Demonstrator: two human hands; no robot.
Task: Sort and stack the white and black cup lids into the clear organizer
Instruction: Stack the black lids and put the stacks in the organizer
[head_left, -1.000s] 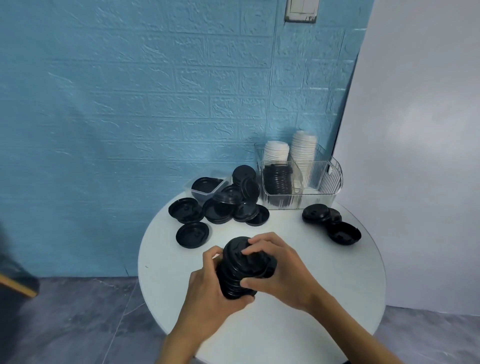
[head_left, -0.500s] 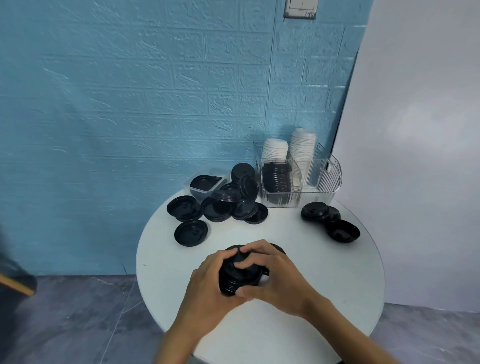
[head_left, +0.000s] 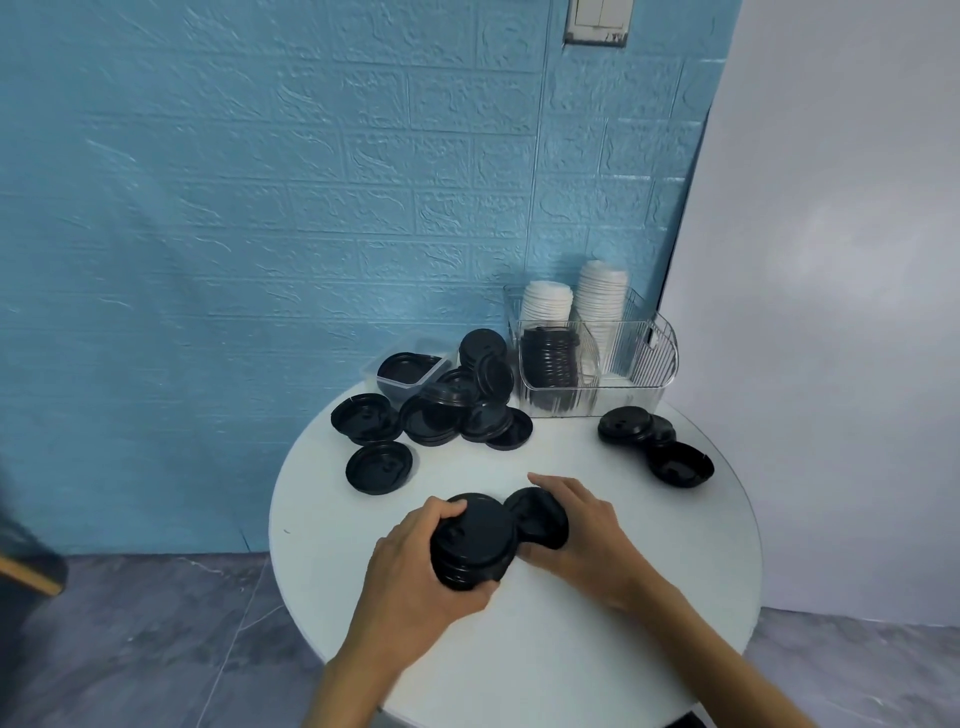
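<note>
Left hand (head_left: 410, 566) is wrapped around a short stack (head_left: 475, 543) of black lids near the table's (head_left: 649, 597) front edge, right hand (head_left: 582, 525) curled over another lid (head_left: 537, 517) touching it. Organizer (head_left: 592, 358) sits at the back right edge (closer to the right hand).

Round white table (head_left: 597, 649) bearing black lids (head_left: 379, 466), organizer (head_left: 649, 364)

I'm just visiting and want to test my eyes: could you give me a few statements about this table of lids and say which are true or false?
1. The left hand grips a stack of black lids. True.
2. The clear organizer holds only black lids. False: white stacks stand in it too.
3. Loose white lids lie scattered on the table. False: the loose ones are black.
4. The right hand rests on a black lid. True.
</note>
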